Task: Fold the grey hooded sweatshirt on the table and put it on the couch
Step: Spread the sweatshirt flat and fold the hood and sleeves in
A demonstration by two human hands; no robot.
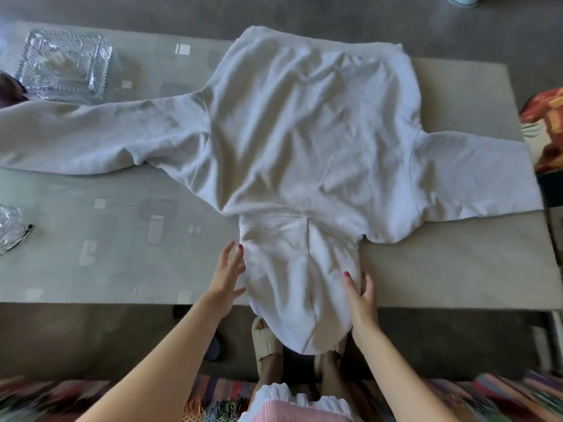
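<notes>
The grey hooded sweatshirt (pixel 304 141) lies spread flat, back up, on the table (pixel 106 239). Its sleeves stretch out to the left and right, and its hem points away from me. The hood (pixel 300 284) hangs over the table's near edge towards me. My left hand (pixel 227 278) is at the hood's left side with fingers apart, touching the cloth. On the hood's right edge rests my right hand (pixel 361 300), fingers spread flat against the fabric. Neither hand grips anything.
A cut-glass dish (pixel 64 63) stands at the table's far left. More glassware (pixel 10 229) sits at the left edge. Patterned fabric (pixel 545 129) shows at the right beyond the table. My feet in sandals (pixel 268 345) are under the near edge.
</notes>
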